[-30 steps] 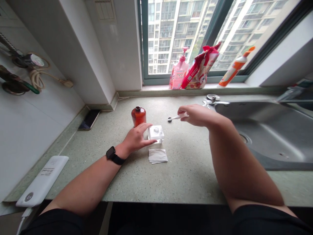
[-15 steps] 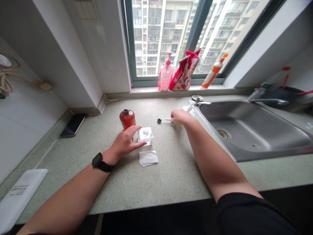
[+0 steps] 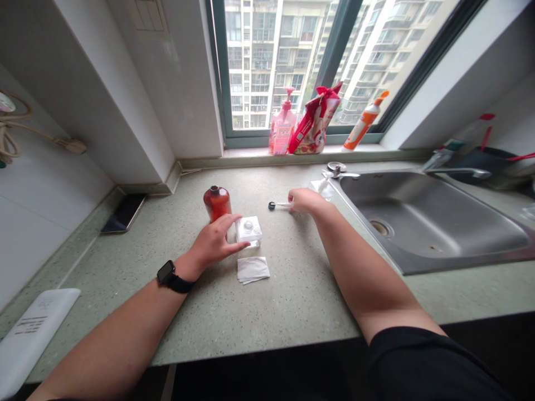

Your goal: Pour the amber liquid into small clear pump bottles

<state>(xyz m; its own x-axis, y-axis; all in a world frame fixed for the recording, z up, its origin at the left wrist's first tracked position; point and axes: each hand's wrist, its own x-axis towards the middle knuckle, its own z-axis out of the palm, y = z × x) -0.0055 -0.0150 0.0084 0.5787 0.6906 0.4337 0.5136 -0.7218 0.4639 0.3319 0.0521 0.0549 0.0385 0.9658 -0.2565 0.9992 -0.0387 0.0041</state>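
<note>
My left hand (image 3: 215, 240), with a watch on its wrist, has thumb and forefinger against two sides of a small square clear container (image 3: 249, 231) with a whitish top and a round knob in its middle. Just behind that hand stands an amber bottle (image 3: 217, 201), upright and uncapped, its lower part hidden by my fingers. My right hand (image 3: 307, 200) is closed on a thin whitish tube (image 3: 283, 204) low over the counter. At the tube's left end is a round black cap-like piece (image 3: 271, 205). My right fingertips are partly hidden.
A folded white tissue (image 3: 253, 269) lies before the container. Beyond my right hand is a clear-and-white object (image 3: 324, 186), partly hidden, beside the steel sink (image 3: 418, 223). A phone (image 3: 124, 214) and a white slab (image 3: 39, 328) lie left. Bottles and a red bag (image 3: 316, 122) line the sill.
My right hand has shifted slightly left along the tube, and the black end has turned a little. My left hand keeps its place on the container.
</note>
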